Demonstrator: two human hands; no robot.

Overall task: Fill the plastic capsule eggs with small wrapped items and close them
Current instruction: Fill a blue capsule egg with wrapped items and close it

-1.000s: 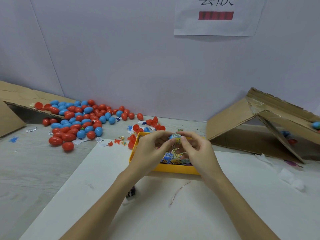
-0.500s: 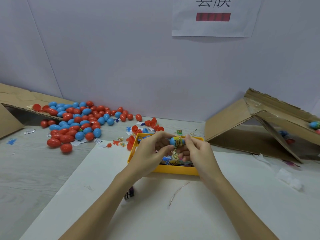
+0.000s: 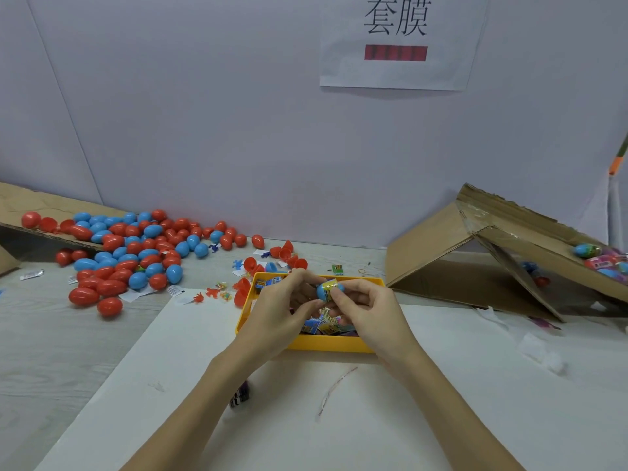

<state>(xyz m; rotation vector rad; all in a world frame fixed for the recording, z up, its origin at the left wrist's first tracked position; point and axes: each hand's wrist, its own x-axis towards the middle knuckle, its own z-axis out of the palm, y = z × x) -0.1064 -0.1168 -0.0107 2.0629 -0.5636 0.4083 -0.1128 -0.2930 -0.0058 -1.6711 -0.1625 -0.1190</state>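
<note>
Blue egg half: held above the yellow tray, open end toward the right, with a yellow wrapped item sitting in its mouth.

Left hand: fingers curled around the blue egg half, thumb tip against its lower side.

Right hand: thumb and forefinger pinch the yellow wrapped item at the opening of the egg half; remaining fingers curled loosely behind.

Yellow tray: shallow, rectangular, resting on the far edge of a white sheet; holds a loose heap of small printed packets, mostly blue and yellow, partly hidden by both hands.

Pile of eggs: red and blue, closed, spread over the table to the left of the tray and partly on a flat cardboard flap at the far left.

Open red halves: a small cluster just behind the tray, with tiny plastic figures scattered near the tray's left corner.

Cardboard box: tipped on its side at the right, with several coloured eggs visible on its upper flap.

Paper sign: on the wall behind, bearing two large characters and a red bar.

Thin strip: lies on the white sheet between the forearms.
</note>
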